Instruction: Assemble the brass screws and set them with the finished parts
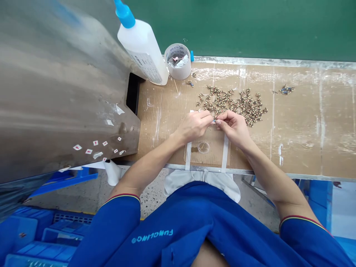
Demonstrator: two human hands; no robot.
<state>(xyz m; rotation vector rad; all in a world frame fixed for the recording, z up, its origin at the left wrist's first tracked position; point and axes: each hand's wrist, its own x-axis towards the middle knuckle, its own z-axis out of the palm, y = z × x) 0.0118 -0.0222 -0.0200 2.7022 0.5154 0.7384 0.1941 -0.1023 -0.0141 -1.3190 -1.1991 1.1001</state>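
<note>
Small metal part with blue tip (214,121), pinched above the counter (303,144) between left hand (192,126) and right hand (232,128), both closed on it. Just beyond: heap of brass-coloured metal parts (230,105). Nearer the body: clear round dish (203,147). Far corner: white plastic bottle (141,48), blue cap, beside tape roll (177,61).

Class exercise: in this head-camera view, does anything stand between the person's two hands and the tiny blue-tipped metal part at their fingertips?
Nothing visible does: the left hand and right hand both reach the tiny blue-tipped metal part directly. The loose heap of small brass-coloured metal parts lies beyond them, not between.
</note>
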